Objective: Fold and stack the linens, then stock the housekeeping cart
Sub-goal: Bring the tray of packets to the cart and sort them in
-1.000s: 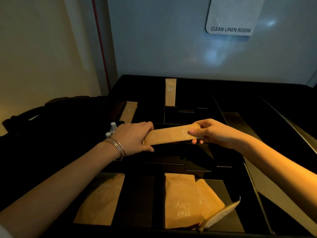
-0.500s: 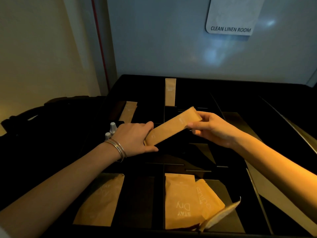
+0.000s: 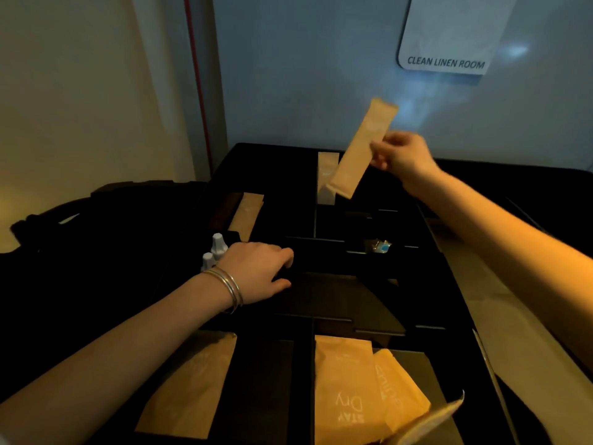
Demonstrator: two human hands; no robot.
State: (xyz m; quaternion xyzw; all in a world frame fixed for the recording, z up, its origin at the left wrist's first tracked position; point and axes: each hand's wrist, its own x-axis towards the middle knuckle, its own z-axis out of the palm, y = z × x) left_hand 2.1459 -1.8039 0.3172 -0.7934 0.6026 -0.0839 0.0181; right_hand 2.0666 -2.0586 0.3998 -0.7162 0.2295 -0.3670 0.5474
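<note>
Two bare forearms enter from the lower corners of the head view, no sleeves showing on either up to the frame edge. The left hand [image 3: 256, 271] carries thin metal bangles [image 3: 229, 287] at the wrist, apparently two or three slim bands lying close together, silvery with a warm glint under the dim light. The right hand [image 3: 401, 155] shows no ring, watch or band, though it is somewhat motion-blurred; no gloves on either hand, and nails too small to make out.

seven paper packets [image 3: 362, 148], two white bottles [image 3: 219, 244]
</note>
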